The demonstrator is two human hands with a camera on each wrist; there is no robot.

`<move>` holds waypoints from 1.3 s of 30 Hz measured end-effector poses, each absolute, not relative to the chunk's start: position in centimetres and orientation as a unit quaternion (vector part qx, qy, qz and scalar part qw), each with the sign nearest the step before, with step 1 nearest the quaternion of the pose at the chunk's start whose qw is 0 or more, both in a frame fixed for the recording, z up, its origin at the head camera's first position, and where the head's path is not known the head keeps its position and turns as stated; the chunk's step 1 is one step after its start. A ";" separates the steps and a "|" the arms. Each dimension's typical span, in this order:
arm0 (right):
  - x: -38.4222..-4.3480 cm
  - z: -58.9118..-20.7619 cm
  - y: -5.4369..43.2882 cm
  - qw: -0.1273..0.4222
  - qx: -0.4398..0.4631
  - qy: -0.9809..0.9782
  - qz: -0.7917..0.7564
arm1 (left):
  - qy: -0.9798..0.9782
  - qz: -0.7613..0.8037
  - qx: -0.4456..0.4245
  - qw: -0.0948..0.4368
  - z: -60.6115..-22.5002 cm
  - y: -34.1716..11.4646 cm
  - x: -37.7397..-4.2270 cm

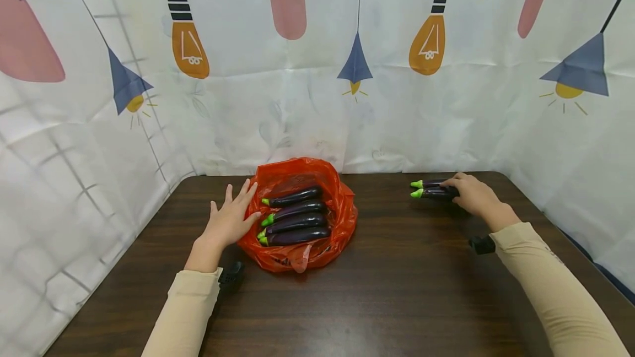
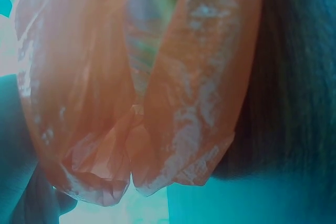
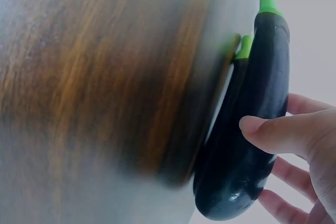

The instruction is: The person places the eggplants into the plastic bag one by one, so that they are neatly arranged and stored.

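Note:
An open red plastic bag (image 1: 342, 225) sits on the table with several dark purple eggplants (image 1: 297, 221) lying side by side in it, green stems to the left. My left hand (image 1: 229, 222), fingers spread and straight, is at the bag's left edge. In the left wrist view the bag's crumpled plastic (image 2: 199, 103) fills most of the picture. Far to the right, my right hand (image 1: 471, 194) grips an eggplant (image 3: 270, 72) between thumb and fingers. A second eggplant (image 3: 236, 85) lies close alongside it, partly hidden; whether the fingers hold it too is unclear.
A dark brown wooden table (image 1: 392, 291) lies under everything. Behind it hangs a white cloth (image 1: 317, 114) printed with lamps and bulbs, running along the back and both sides. Dark wrist devices (image 1: 481, 244) sit under both forearms.

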State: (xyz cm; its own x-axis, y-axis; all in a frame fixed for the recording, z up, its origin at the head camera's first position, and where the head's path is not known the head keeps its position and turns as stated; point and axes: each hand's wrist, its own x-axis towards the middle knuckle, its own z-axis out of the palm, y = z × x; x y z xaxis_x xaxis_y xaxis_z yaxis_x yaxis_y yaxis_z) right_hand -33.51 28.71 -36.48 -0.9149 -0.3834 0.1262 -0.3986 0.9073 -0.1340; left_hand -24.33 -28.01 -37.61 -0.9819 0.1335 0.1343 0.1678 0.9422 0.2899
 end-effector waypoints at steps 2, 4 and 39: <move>-33.4 -36.1 28.6 0.048 0.202 -0.975 0.077 | -0.984 -0.152 -0.076 0.056 -37.6 -28.0 -24.3; -33.3 -35.8 28.5 0.047 0.204 -0.975 0.074 | -0.984 -0.152 -0.074 0.056 -37.6 -28.0 -24.3; -31.3 -32.9 22.4 0.081 0.288 -0.951 0.078 | -0.987 -0.118 -0.082 0.075 -37.4 -27.8 -24.1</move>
State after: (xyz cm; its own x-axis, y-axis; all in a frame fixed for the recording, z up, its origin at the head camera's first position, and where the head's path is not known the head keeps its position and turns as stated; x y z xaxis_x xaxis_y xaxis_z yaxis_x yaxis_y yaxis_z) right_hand -31.31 22.38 -32.93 -0.8210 -0.5349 0.1994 -0.5602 0.8222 -0.1010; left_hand -24.12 -27.79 -37.40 -0.9753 0.1432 0.1682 0.1789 0.9587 0.2213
